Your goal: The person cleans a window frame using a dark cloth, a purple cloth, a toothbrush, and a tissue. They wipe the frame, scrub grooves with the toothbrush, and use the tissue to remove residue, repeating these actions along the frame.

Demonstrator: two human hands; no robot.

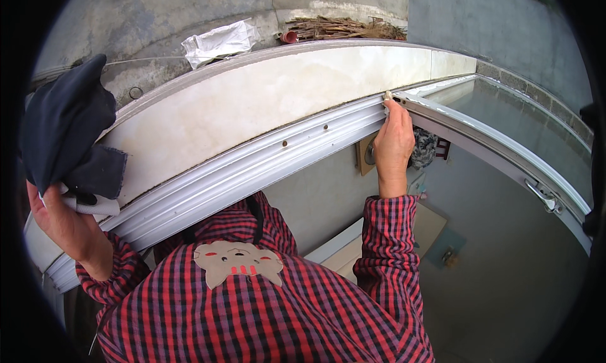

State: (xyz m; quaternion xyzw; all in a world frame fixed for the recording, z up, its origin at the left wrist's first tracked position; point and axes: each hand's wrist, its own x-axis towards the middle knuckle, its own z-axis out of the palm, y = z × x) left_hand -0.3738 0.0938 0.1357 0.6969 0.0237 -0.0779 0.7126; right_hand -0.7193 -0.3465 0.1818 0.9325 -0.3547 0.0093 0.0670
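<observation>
At the far left my left hand (71, 229) is closed under a dark navy cloth (63, 126), which hangs over the sill. A white object (101, 206) shows just below the cloth, beside the fingers; its kind is unclear. My right hand (394, 145) reaches up to the window frame, its fingers pinched on a small pale scrap (387, 97), too small to name. That scrap touches the white window track (271, 152) where it meets the edge of the opened window sash (492, 133). Small dark holes dot the track.
A pale stone sill (265, 85) runs outside the track. Beyond it lie a white sack (221, 41), a reddish pot (288, 37) and a pile of sticks (341, 29). The sash carries a metal handle (543, 196). Indoors, a light-coloured board (429, 227) is below my right arm.
</observation>
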